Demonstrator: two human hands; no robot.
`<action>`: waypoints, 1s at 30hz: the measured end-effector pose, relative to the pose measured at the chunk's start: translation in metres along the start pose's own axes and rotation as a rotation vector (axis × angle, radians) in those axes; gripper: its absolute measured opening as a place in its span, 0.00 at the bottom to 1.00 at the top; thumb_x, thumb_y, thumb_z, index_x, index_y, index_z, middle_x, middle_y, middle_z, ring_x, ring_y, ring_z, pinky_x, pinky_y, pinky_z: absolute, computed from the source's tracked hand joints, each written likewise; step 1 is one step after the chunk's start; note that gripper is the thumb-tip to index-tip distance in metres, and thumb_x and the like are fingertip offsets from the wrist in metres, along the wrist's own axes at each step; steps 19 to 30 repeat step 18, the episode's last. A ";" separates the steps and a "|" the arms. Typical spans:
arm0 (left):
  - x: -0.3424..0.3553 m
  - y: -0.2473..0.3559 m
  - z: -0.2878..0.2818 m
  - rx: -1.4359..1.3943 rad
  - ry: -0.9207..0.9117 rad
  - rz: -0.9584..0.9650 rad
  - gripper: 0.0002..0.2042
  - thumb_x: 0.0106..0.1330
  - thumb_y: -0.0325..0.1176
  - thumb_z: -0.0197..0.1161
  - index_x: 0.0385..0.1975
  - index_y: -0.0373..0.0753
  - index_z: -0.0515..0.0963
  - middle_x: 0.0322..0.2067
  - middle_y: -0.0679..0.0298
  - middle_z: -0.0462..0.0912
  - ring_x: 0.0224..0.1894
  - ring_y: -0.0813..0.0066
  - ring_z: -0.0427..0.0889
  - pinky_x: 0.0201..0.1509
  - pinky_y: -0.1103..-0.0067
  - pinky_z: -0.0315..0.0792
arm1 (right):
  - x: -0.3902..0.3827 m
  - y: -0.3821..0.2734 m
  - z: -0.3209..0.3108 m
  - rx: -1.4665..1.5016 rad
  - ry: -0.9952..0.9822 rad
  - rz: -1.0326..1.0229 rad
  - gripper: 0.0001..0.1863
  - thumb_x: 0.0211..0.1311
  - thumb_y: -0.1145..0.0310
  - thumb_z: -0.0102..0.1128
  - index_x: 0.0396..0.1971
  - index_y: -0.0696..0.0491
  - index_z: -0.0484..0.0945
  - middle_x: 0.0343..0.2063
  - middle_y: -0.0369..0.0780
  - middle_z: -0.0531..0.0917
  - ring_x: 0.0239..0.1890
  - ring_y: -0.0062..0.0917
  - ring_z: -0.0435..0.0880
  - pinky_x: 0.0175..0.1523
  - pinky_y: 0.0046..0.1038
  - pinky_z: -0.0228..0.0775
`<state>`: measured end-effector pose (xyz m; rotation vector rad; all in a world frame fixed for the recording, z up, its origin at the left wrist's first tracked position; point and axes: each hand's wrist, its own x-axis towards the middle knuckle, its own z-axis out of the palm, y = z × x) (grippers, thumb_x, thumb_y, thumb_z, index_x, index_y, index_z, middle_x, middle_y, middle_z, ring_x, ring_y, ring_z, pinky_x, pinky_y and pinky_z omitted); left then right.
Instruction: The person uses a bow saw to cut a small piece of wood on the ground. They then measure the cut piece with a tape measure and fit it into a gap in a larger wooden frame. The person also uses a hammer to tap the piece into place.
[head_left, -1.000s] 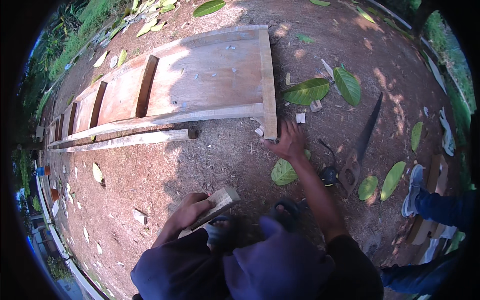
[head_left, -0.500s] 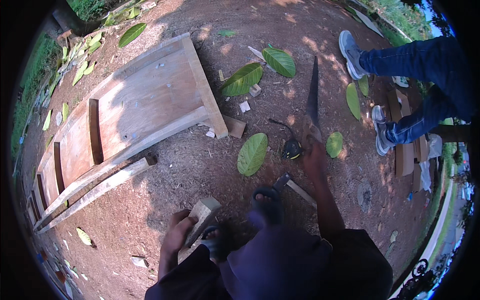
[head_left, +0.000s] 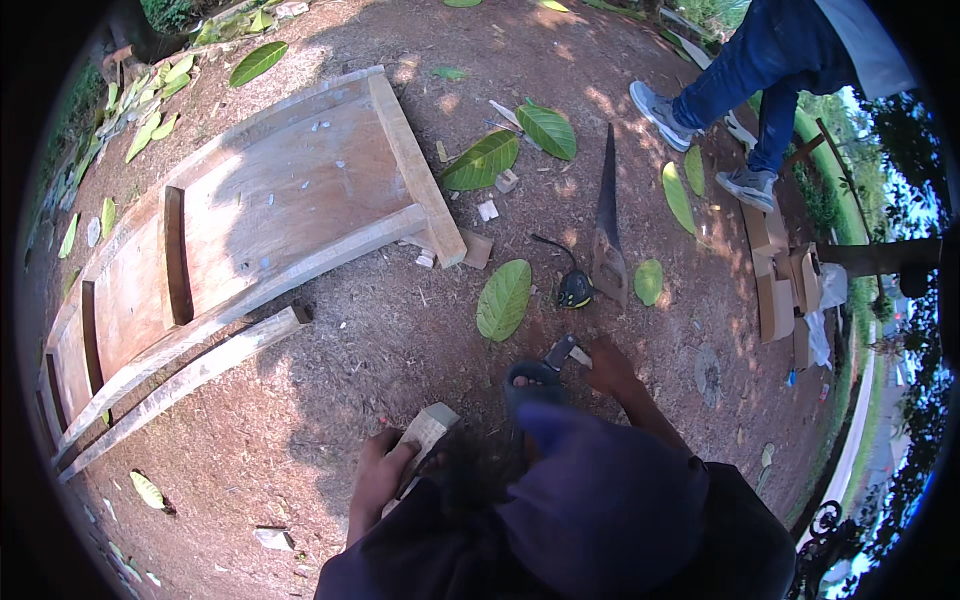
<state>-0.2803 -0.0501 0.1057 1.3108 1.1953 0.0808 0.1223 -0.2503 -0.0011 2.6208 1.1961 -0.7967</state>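
Note:
My left hand [head_left: 380,468] grips a pale squared wood block [head_left: 428,425] near my left foot, with the thumb on top. My right hand [head_left: 610,368] is down at the ground around the handle of a hammer [head_left: 562,350]; the hammer's head shows just left of my fingers. Beyond this hand lies a handsaw [head_left: 608,210], its blade pointing away from me and its wooden handle nearest. A black and yellow tape measure [head_left: 575,288] is close to the saw handle. The lower end of the wood block is hidden by my sleeve.
To the left lies a large wooden panel frame [head_left: 290,190] with crosspieces, beside a loose timber [head_left: 190,375]. A person in jeans [head_left: 745,85] walks at the far right, near cardboard boxes [head_left: 775,290]. Big leaves [head_left: 503,300] and wood offcuts [head_left: 487,210] dot the dirt.
My right hand has let go of the handsaw and moved back toward me to the hammer. The left hand still holds the wood block. The other person has stepped farther away.

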 end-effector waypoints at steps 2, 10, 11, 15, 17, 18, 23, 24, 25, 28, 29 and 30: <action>-0.003 -0.012 -0.009 -0.081 0.067 -0.099 0.23 0.59 0.45 0.62 0.40 0.26 0.83 0.32 0.43 0.86 0.37 0.54 0.86 0.44 0.66 0.75 | -0.008 -0.010 0.007 -0.014 0.071 -0.062 0.24 0.58 0.63 0.67 0.52 0.58 0.73 0.48 0.53 0.76 0.54 0.51 0.77 0.54 0.49 0.73; -0.001 -0.011 -0.026 0.092 0.064 -0.142 0.24 0.58 0.46 0.62 0.40 0.26 0.83 0.31 0.42 0.85 0.38 0.52 0.86 0.45 0.65 0.75 | 0.018 -0.047 -0.017 0.335 0.516 -0.169 0.19 0.70 0.64 0.57 0.55 0.60 0.73 0.46 0.55 0.78 0.47 0.52 0.80 0.50 0.47 0.73; 0.000 -0.014 -0.027 0.070 0.087 -0.125 0.24 0.58 0.46 0.62 0.40 0.26 0.83 0.31 0.42 0.85 0.38 0.52 0.86 0.45 0.65 0.75 | 0.033 -0.077 -0.050 0.606 0.387 -0.019 0.20 0.71 0.65 0.56 0.58 0.60 0.72 0.48 0.57 0.78 0.48 0.52 0.80 0.51 0.46 0.73; 0.000 -0.027 -0.026 0.013 0.065 -0.131 0.25 0.58 0.46 0.62 0.40 0.26 0.83 0.33 0.41 0.85 0.40 0.52 0.86 0.47 0.65 0.74 | 0.075 -0.086 -0.102 0.430 0.394 -0.025 0.29 0.73 0.61 0.56 0.68 0.59 0.65 0.55 0.57 0.77 0.57 0.47 0.79 0.59 0.45 0.70; 0.003 -0.028 -0.028 0.024 0.040 -0.122 0.24 0.58 0.47 0.62 0.40 0.27 0.83 0.36 0.40 0.85 0.43 0.52 0.85 0.50 0.65 0.73 | 0.099 -0.033 -0.087 0.121 0.361 0.107 0.33 0.73 0.57 0.57 0.72 0.56 0.61 0.58 0.55 0.77 0.61 0.45 0.77 0.63 0.45 0.68; 0.004 -0.029 -0.029 0.050 0.057 -0.122 0.24 0.58 0.46 0.62 0.40 0.28 0.84 0.38 0.39 0.85 0.45 0.52 0.85 0.52 0.66 0.73 | 0.111 -0.038 -0.088 0.132 0.372 0.088 0.33 0.73 0.57 0.57 0.72 0.56 0.61 0.58 0.55 0.77 0.61 0.45 0.77 0.63 0.45 0.68; 0.004 -0.029 -0.029 0.050 0.057 -0.122 0.24 0.58 0.46 0.62 0.40 0.28 0.84 0.38 0.39 0.85 0.45 0.52 0.85 0.52 0.66 0.73 | 0.111 -0.038 -0.088 0.132 0.372 0.088 0.33 0.73 0.57 0.57 0.72 0.56 0.61 0.58 0.55 0.77 0.61 0.45 0.77 0.63 0.45 0.68; 0.004 -0.029 -0.029 0.050 0.057 -0.122 0.24 0.58 0.46 0.62 0.40 0.28 0.84 0.38 0.39 0.85 0.45 0.52 0.85 0.52 0.66 0.73 | 0.111 -0.038 -0.088 0.132 0.372 0.088 0.33 0.73 0.57 0.57 0.72 0.56 0.61 0.58 0.55 0.77 0.61 0.45 0.77 0.63 0.45 0.68; 0.004 -0.029 -0.029 0.050 0.057 -0.122 0.24 0.58 0.46 0.62 0.40 0.28 0.84 0.38 0.39 0.85 0.45 0.52 0.85 0.52 0.66 0.73 | 0.111 -0.038 -0.088 0.132 0.372 0.088 0.33 0.73 0.57 0.57 0.72 0.56 0.61 0.58 0.55 0.77 0.61 0.45 0.77 0.63 0.45 0.68; 0.004 -0.029 -0.029 0.050 0.057 -0.122 0.24 0.58 0.46 0.62 0.40 0.28 0.84 0.38 0.39 0.85 0.45 0.52 0.85 0.52 0.66 0.73 | 0.111 -0.038 -0.088 0.132 0.372 0.088 0.33 0.73 0.57 0.57 0.72 0.56 0.61 0.58 0.55 0.77 0.61 0.45 0.77 0.63 0.45 0.68; 0.004 -0.029 -0.029 0.050 0.057 -0.122 0.24 0.58 0.46 0.62 0.40 0.28 0.84 0.38 0.39 0.85 0.45 0.52 0.85 0.52 0.66 0.73 | 0.111 -0.038 -0.088 0.132 0.372 0.088 0.33 0.73 0.57 0.57 0.72 0.56 0.61 0.58 0.55 0.77 0.61 0.45 0.77 0.63 0.45 0.68; 0.004 -0.029 -0.029 0.050 0.057 -0.122 0.24 0.58 0.46 0.62 0.40 0.28 0.84 0.38 0.39 0.85 0.45 0.52 0.85 0.52 0.66 0.73 | 0.111 -0.038 -0.088 0.132 0.372 0.088 0.33 0.73 0.57 0.57 0.72 0.56 0.61 0.58 0.55 0.77 0.61 0.45 0.77 0.63 0.45 0.68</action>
